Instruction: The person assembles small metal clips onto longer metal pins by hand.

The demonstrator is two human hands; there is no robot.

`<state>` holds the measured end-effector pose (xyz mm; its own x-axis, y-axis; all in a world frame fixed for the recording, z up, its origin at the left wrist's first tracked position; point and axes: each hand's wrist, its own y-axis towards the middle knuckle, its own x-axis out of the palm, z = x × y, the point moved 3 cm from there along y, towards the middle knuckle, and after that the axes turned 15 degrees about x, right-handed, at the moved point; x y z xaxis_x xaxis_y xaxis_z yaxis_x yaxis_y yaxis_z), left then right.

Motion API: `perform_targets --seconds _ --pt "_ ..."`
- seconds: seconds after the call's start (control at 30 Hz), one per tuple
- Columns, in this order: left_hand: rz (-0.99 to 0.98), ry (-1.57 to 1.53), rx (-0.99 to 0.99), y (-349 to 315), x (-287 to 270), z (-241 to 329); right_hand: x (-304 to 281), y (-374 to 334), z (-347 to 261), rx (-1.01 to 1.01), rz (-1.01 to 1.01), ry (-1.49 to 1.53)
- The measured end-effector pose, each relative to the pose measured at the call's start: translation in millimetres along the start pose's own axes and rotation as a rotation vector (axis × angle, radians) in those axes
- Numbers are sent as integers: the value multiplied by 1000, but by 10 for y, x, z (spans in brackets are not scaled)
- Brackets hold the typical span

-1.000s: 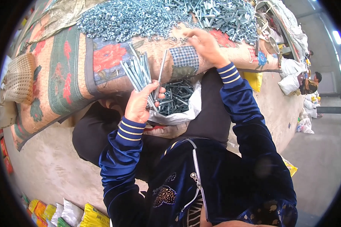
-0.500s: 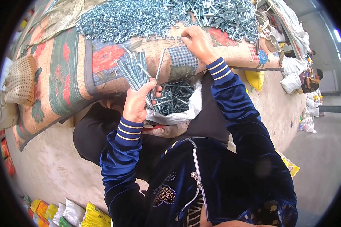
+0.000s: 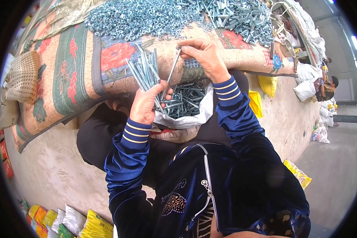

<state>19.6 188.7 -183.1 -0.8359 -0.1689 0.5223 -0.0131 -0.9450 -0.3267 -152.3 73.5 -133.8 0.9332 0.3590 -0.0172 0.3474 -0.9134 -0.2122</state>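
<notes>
My left hand (image 3: 146, 102) is closed round a bundle of long, thin silver metal rods (image 3: 143, 68), their upper ends fanned out. One rod (image 3: 173, 66) stands apart from the bundle, slanting up to the right from the same hand. At its top end the thumb and forefinger of my right hand (image 3: 204, 55) pinch a small nut (image 3: 179, 47), mostly covered by the fingertips. Below both hands, an open white sack (image 3: 202, 113) between my knees holds many dark metal pieces (image 3: 184, 99).
A heap of loose nuts (image 3: 135, 20) covers the far part of the quilt-covered table (image 3: 119, 55). Right of it lies a pile of short metal tubes (image 3: 242, 18). A woven basket (image 3: 23, 77) stands at the left edge. Yellow bags (image 3: 267, 85) sit beyond my right arm.
My right hand has come back from the near edge of the nut heap, down and left to the tip of the separate rod. My left hand stays nearly in place with the rods.
</notes>
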Motion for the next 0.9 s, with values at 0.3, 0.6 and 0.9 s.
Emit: perform_targets --seconds 0.3,0.6,0.9 --pt "-21 -39 33 -5 -5 28 120 -33 0 83 -1 239" --pt "1 -157 26 -8 -9 50 346 -166 -279 -762 524 -788" --pt "60 -133 20 44 -60 40 237 369 -297 -788 648 -1113"
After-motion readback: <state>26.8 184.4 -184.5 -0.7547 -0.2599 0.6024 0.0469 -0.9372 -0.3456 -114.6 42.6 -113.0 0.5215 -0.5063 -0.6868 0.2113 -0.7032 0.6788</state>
